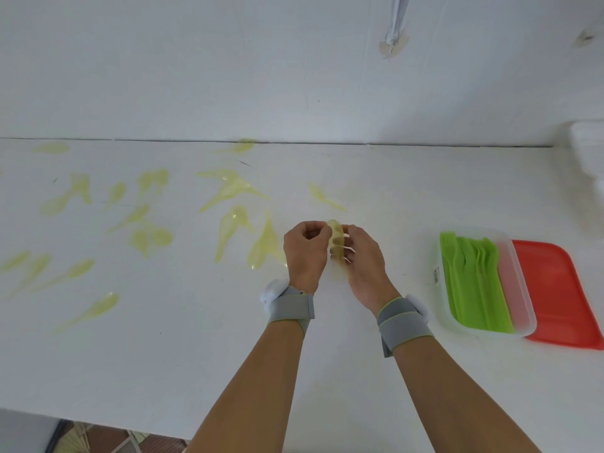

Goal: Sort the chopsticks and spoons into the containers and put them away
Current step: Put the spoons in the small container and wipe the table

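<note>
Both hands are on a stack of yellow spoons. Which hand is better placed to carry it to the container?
The right hand, probably. The container with green forks sits on its side of the table, while the left hand would have to cross over. Both hands hold the spoon stack.

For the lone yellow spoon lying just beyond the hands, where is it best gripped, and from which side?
Probably by the narrow handle end of the yellow spoon, which points toward the right hand. Come from above, pinching across its width, since it lies flat on the table with nothing touching it.
</note>
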Demonstrator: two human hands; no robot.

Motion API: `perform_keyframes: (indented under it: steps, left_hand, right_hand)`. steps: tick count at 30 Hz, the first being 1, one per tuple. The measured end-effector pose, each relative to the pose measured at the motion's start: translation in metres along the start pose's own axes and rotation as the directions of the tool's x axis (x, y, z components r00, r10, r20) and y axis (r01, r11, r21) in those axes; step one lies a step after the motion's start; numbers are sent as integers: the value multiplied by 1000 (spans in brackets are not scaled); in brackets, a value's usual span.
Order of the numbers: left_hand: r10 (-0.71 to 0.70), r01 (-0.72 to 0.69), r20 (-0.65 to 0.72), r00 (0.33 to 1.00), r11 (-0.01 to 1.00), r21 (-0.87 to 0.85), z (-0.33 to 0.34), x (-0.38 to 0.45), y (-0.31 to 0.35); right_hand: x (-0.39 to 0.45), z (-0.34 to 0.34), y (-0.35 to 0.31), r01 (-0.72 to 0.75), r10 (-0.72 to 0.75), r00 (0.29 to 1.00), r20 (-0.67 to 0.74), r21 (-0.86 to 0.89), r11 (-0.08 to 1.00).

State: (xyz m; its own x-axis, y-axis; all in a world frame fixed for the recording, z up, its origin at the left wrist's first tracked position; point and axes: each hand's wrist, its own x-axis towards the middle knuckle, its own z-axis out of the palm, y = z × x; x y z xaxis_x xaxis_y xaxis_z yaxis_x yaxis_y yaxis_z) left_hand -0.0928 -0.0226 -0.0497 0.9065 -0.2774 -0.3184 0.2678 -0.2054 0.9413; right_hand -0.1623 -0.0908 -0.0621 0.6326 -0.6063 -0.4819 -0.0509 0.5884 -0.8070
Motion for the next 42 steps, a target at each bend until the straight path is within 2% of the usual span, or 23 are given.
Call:
perform_keyframes:
  steps: [3, 7, 13, 16, 18, 23, 28, 32, 35, 38, 40, 42]
  left_hand:
    - [-24, 24, 26, 999, 1000, -16, 2, -3, 1]
    - [-14, 13, 6, 1000, 999, 38, -2, -3, 0]
    - [131, -135, 33, 991, 969, 209, -14, -1, 4]
    - [207, -184, -47, 977, 938, 292, -31, 8, 4]
    - [248, -211, -29, 968, 876, 434, -48, 15, -2]
    - [242, -327, 222, 945, 624, 710, -80, 18, -19]
    - [301, -423, 317, 899, 419, 803, -87, 17, -30]
    - [381, -481, 351, 855, 335, 810, -88, 18, -30]
    - [474, -513, 319, 821, 365, 777, -82, 17, -28]
    - [550, -545, 250, 797, 476, 690, -70, 10, -20]
    - [538, -532, 200, 819, 579, 618, -60, 4, -14]
    - [470, -470, 137, 872, 725, 504, -51, -2, -7]
  right_hand:
    - [1, 6, -2, -105, 104, 993, 57, -1, 995]
    - [-1, 11, -2, -115, 117, 988, 98, -26, 993]
    - [2, 14, 4, -120, 119, 988, 102, 7, 993]
    - [1, 18, -1, -105, 101, 992, 77, 45, 993]
    - [1, 19, -1, -98, 94, 994, 62, 64, 993]
    - [3, 22, 0, -101, 99, 994, 41, 44, 994]
    - [4, 24, 3, -156, 157, 988, -15, 44, 987]
    - [1, 22, 2, -167, 168, 986, -20, 37, 985]
    - [0, 20, 2, -131, 131, 991, -20, -2, 991]
    - [-2, 18, 1, -122, 122, 992, 1, 46, 991]
    - [-2, 17, 1, -132, 132, 991, 16, 78, 988]
    - [-2, 18, 2, -134, 133, 991, 16, 98, 986]
